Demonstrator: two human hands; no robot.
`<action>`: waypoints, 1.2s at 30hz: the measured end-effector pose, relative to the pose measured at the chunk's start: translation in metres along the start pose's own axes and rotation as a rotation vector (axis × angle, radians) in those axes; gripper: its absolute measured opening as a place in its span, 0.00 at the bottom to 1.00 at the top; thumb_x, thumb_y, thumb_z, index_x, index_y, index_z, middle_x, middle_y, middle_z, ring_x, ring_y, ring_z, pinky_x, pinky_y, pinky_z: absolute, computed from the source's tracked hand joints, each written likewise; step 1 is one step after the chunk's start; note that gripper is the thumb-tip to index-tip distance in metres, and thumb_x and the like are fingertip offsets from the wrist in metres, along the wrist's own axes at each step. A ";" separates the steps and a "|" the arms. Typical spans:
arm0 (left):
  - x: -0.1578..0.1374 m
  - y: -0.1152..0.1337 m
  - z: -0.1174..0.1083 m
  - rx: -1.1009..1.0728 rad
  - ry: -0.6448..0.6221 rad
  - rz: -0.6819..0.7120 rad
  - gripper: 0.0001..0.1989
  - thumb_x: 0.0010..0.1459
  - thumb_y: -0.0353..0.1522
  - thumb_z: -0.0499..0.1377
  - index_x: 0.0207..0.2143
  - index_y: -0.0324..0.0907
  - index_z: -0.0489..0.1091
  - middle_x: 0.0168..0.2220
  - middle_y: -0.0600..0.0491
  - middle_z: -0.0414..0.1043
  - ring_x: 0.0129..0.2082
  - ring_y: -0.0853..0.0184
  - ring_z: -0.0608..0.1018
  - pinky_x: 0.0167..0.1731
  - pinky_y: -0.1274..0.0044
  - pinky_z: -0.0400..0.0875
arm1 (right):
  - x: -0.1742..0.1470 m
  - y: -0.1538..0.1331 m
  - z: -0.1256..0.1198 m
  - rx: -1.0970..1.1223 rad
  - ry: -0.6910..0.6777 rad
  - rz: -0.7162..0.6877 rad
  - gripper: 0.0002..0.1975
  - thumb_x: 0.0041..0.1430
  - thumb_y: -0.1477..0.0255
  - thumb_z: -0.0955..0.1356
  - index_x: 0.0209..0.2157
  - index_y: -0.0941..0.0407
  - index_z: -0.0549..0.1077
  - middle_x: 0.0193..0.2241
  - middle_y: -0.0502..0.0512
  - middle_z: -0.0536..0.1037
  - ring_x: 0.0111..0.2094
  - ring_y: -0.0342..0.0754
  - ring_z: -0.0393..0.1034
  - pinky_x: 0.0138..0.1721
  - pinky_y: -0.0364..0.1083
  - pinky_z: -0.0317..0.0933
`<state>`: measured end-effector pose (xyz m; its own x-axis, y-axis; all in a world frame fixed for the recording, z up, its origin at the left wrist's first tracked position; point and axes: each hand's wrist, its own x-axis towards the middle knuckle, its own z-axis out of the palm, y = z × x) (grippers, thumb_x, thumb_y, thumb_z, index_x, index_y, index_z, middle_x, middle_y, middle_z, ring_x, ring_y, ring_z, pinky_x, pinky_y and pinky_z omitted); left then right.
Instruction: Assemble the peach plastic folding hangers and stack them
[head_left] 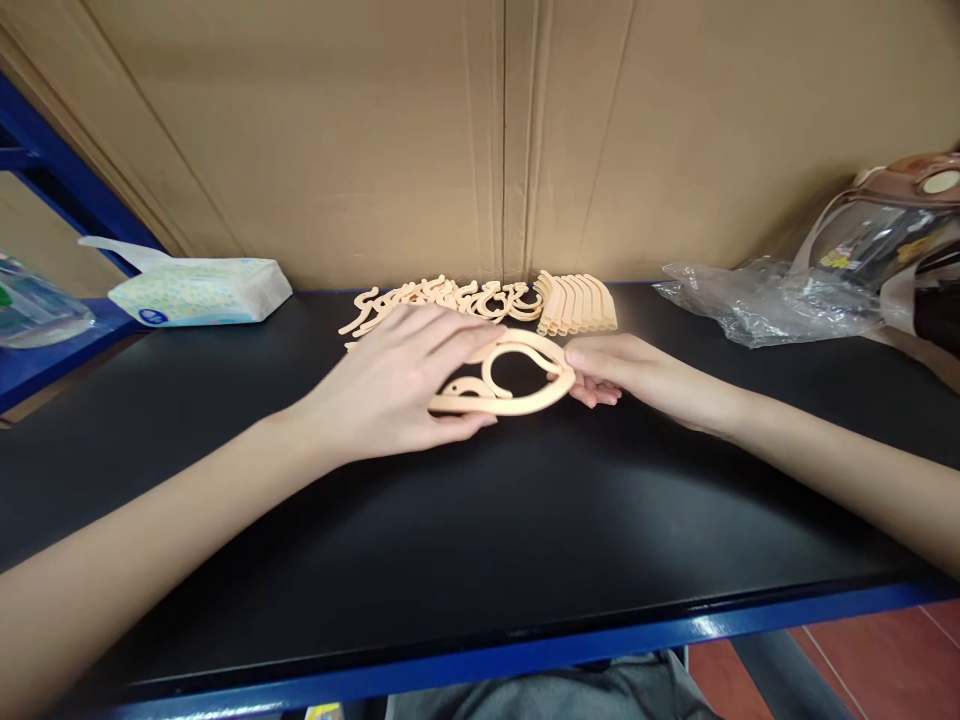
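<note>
Black table (495,530), one, bore all items; tissue pack (202,290), one, lay at rear left; left hand (394,375), closed round a peach hanger's left part; right hand (630,368), pinched its right tip; peach hanger (525,403), one, was held mid-table; curved arms (577,305), row, and loose hooks (491,298), lay behind.

The left fingers (456,345) hide 1 end of the peach hanger (529,403).

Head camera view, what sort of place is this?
Probably a small workstation: a black tabletop with blue edging, cardboard behind it, and matching peach pieces laid out in groups.
</note>
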<state>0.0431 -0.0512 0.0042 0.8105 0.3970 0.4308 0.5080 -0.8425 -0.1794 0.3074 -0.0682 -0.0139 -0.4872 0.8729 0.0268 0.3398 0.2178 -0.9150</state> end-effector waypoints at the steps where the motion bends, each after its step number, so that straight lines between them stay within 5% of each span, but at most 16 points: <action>1: 0.000 -0.006 -0.006 0.005 0.010 -0.041 0.29 0.58 0.44 0.58 0.56 0.37 0.64 0.53 0.44 0.70 0.52 0.54 0.71 0.54 0.63 0.64 | 0.001 0.001 -0.001 0.006 0.021 0.004 0.20 0.63 0.55 0.62 0.29 0.58 0.70 0.22 0.48 0.67 0.22 0.39 0.55 0.25 0.44 0.49; 6: -0.003 -0.045 -0.036 -0.115 -0.067 -0.424 0.38 0.50 0.53 0.59 0.59 0.45 0.61 0.51 0.50 0.72 0.47 0.57 0.75 0.50 0.67 0.69 | 0.005 0.009 -0.005 -0.004 0.044 0.052 0.19 0.63 0.56 0.62 0.36 0.59 0.72 0.22 0.47 0.68 0.21 0.39 0.54 0.24 0.43 0.49; 11: -0.009 -0.064 -0.044 -0.130 -0.372 -0.621 0.42 0.46 0.55 0.59 0.61 0.48 0.59 0.56 0.49 0.69 0.52 0.53 0.73 0.50 0.62 0.68 | 0.005 0.010 -0.005 -0.047 -0.035 0.018 0.17 0.62 0.58 0.64 0.35 0.59 0.73 0.23 0.47 0.69 0.23 0.39 0.57 0.26 0.43 0.52; 22: -0.016 -0.070 -0.033 -0.141 -0.588 -0.517 0.37 0.53 0.47 0.56 0.61 0.40 0.59 0.62 0.45 0.61 0.56 0.52 0.70 0.54 0.63 0.65 | 0.006 0.010 -0.007 -0.093 -0.081 0.026 0.17 0.61 0.58 0.65 0.35 0.58 0.73 0.23 0.47 0.69 0.24 0.39 0.59 0.29 0.43 0.55; 36: -0.018 -0.078 -0.025 -0.158 -0.589 -0.549 0.35 0.48 0.46 0.59 0.59 0.46 0.63 0.60 0.46 0.65 0.54 0.50 0.72 0.49 0.65 0.69 | 0.003 0.006 -0.006 -0.130 -0.083 0.042 0.18 0.61 0.56 0.65 0.35 0.58 0.73 0.24 0.48 0.70 0.26 0.41 0.61 0.30 0.43 0.55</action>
<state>-0.0186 -0.0021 0.0326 0.5012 0.8567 -0.1218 0.8653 -0.4966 0.0675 0.3124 -0.0613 -0.0172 -0.5333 0.8446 -0.0480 0.4593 0.2414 -0.8549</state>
